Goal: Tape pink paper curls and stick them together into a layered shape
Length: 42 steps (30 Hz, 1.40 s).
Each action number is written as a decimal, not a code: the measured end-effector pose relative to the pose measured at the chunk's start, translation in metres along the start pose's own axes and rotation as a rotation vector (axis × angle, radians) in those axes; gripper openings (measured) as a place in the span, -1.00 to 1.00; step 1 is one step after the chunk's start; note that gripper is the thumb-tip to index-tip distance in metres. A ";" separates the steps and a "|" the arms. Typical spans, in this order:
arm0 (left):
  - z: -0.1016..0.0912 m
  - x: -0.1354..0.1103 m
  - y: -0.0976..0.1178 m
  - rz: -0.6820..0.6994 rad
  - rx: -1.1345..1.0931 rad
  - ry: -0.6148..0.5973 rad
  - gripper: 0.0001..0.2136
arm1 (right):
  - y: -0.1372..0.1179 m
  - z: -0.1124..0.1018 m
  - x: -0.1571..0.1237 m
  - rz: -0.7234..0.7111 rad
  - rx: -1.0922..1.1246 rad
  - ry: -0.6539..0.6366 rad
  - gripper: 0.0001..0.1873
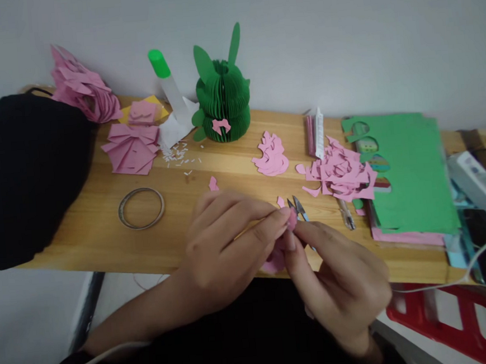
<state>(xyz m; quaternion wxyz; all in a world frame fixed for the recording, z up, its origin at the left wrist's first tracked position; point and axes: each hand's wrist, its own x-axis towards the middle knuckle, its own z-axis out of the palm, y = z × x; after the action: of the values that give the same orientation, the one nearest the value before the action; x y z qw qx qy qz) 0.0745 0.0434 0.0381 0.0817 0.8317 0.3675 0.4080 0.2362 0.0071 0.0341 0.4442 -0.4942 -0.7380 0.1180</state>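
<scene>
While left hand (231, 244) grips, right hand (344, 286) pinches paper (274, 262).

The head camera looks forward and down from the light wooden table's (104, 232) near edge, close above the left hand (226, 245) and right hand (339, 286).

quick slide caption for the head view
Left hand and right hand pinch a small pink paper piece at a wooden desk, beside snips, pink scraps, green card and a green paper figure.
</scene>
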 end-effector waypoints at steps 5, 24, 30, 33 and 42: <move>0.000 -0.002 -0.002 -0.058 -0.082 0.001 -0.85 | 0.001 0.001 0.002 0.049 0.060 0.004 -0.82; 0.010 -0.005 0.008 -0.174 -0.151 0.122 -0.87 | -0.001 -0.001 -0.002 -0.023 -0.114 -0.014 -0.83; 0.008 -0.002 0.007 -0.131 -0.110 0.108 -0.90 | 0.001 -0.001 -0.004 -0.097 -0.162 0.013 -0.84; 0.005 -0.002 0.006 -0.104 -0.107 0.079 -0.90 | 0.000 -0.001 -0.004 -0.116 -0.130 0.035 -0.83; 0.001 -0.001 0.006 -0.084 -0.119 0.062 -0.88 | -0.001 -0.002 -0.003 -0.109 -0.115 0.035 -0.80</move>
<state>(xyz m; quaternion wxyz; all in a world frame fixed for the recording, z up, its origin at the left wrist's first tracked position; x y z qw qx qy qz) 0.0779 0.0385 0.0398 0.1367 0.7962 0.3797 0.4507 0.2373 0.0041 0.0339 0.4336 -0.4800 -0.7614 0.0425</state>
